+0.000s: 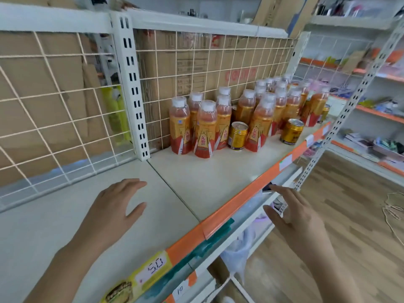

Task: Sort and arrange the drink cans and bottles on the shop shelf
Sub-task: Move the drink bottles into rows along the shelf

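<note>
Several orange-and-gold drink bottles [205, 130] with white caps stand clustered along the back right of the cream shelf [209, 176]. One gold can [237, 135] stands among the front bottles and another gold can [292, 131] stands near the shelf's front edge; more cans show partly behind the bottles. My left hand [113, 211] hovers over the bare left part of the shelf, fingers straight and spread, holding nothing. In front of the orange shelf edge, my right hand [295, 217] is held out with relaxed fingers and is empty too.
A white wire grid [196, 68] backs the shelf, with cardboard boxes behind it. An upright slotted post [133, 88] divides the two bays. The orange price strip [247, 195] carries labels. Lower shelves and a wooden floor [354, 215] lie to the right, with another stocked rack [371, 88] beyond.
</note>
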